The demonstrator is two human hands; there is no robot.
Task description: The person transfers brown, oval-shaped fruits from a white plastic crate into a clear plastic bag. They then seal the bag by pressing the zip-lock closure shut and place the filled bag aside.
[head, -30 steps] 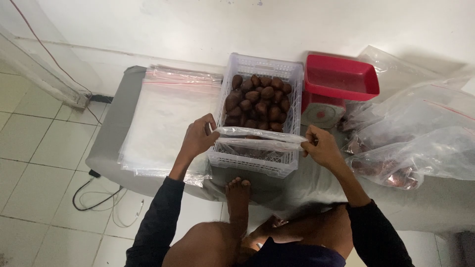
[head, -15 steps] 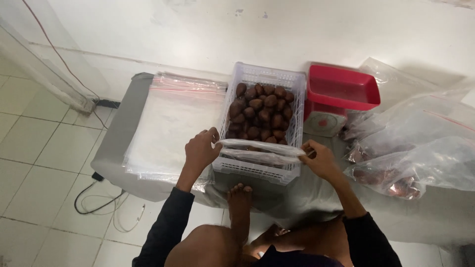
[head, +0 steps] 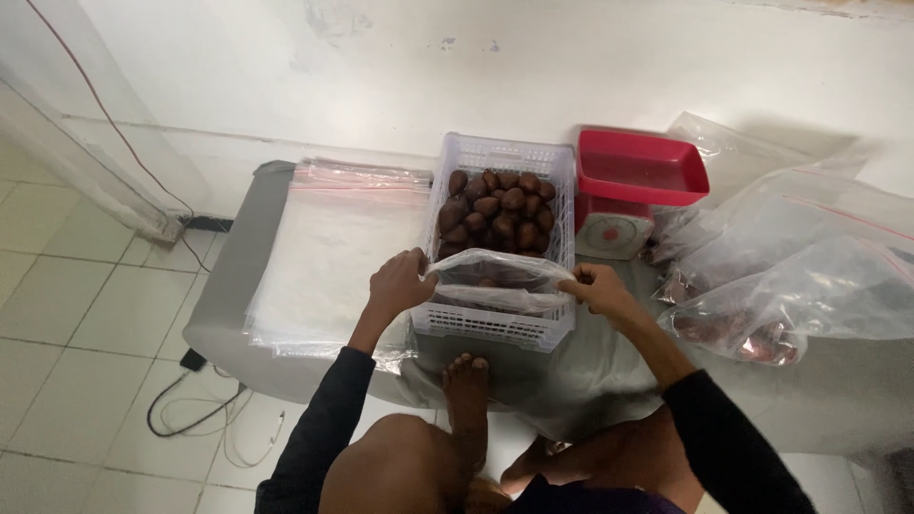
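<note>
Knees and foot: bare knees and one bare foot [head: 466, 376] showed at the bottom edge, the toes against the surface's front.
Sleeves: both arms wore dark long sleeves.
Left hand [head: 398, 284]: its grip was pinched on the left rim of a clear plastic bag [head: 495, 281].
Right hand [head: 598, 288]: its grip was pinched on the bag's right rim, so the mouth was stretched wide between the two hands.
Bag: thin, glossy and crinkled, it hung over the near end of the basket; a few brown fruits showed dimly through it.
Basket [head: 495, 326]: white plastic, rectangular, with latticed walls, it stood on the middle of the surface.
Fruit [head: 500, 205]: dark brown, rounded and scaly, heaped in the basket's far half.
Surface [head: 228, 286]: low, grey, smooth, with rounded corners.
Flat bags [head: 328, 247]: a stack of empty clear bags with pinkish-red seal strips lay left of the basket.
Filled bags [head: 800, 286]: puffed clear bags lay to the right.
Scale [head: 628, 195]: a small one with a red tray, just right of the basket.
Room: pale floor tiles, a dark cable [head: 190, 409] on the floor, a scuffed white wall behind.
</note>
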